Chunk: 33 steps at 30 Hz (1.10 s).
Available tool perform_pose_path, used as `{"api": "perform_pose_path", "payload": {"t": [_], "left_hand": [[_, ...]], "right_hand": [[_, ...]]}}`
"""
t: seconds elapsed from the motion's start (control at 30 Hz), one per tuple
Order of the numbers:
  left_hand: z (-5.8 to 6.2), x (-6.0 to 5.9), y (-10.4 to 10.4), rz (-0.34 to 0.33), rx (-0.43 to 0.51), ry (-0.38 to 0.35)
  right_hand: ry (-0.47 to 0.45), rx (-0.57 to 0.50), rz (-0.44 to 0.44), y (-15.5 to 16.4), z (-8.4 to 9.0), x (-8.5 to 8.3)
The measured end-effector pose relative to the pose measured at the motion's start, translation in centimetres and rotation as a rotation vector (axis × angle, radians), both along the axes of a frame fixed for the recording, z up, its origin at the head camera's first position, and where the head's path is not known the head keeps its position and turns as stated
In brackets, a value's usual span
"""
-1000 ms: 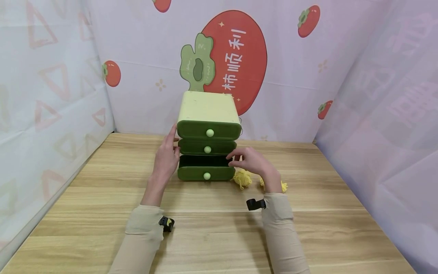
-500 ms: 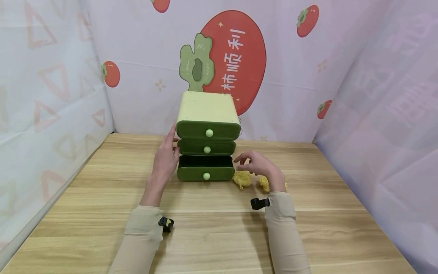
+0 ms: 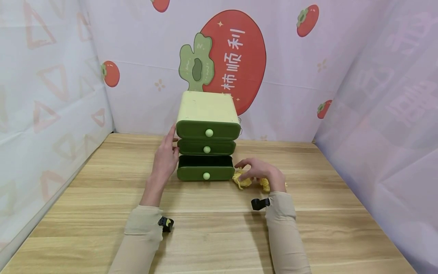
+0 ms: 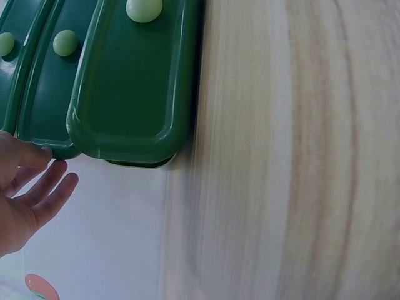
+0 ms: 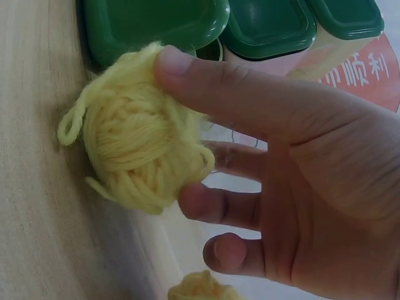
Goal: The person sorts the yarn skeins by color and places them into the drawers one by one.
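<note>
the backdrop of pale cloth with red fruit prints closed in three sides of the scene. the table, light wood with long grain, filled the foreground. at its far middle stood the cabinet, pale yellow on top, with three dark green drawers stacked one over another, each with a pale round knob. the bottom drawer stood pulled out toward the person, its dark inside showing in the head view; the two above it sat further in.

both forearms in beige sleeves reached in from the near edge, each with a small black device at the wrist.

the left hand lay flat against the cabinet's left side, fingers straight and gripping nothing; in the left wrist view its fingertips met the corner of a drawer front.

the right hand was just right of the bottom drawer, low over the table. its thumb and fingers curled round a yellow yarn ball, pinching it; the right wrist view showed the ball down at the table, close beside the drawer's corner, with a loose loop of strand at its edge. a second yarn ball lay on the table just beside that hand, partly hidden by it.
</note>
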<state>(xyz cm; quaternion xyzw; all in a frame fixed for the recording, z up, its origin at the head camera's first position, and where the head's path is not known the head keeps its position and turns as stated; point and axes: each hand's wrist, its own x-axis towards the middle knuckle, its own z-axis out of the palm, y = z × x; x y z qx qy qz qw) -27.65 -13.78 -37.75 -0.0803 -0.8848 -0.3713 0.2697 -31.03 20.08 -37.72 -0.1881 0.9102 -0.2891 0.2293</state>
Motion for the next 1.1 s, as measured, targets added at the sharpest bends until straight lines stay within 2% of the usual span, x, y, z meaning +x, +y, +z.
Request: {"api": "perform_pose_path", "payload": {"t": [0.17,0.4,1.1], "left_hand": [[0.09,0.00,0.05,-0.004,0.009,-0.007],[-0.01,-0.03,0.05,-0.014,0.012,-0.005],[-0.09,-0.13,-0.04,-0.033,0.035,-0.052]], "right_hand": [[-0.071,0.037,-0.005,-0.11,-0.30,0.00],[-0.143,0.026,-0.028,-0.07,-0.66,0.12],[-0.069,-0.035,0.006,0.02,-0.54,0.17]]}}
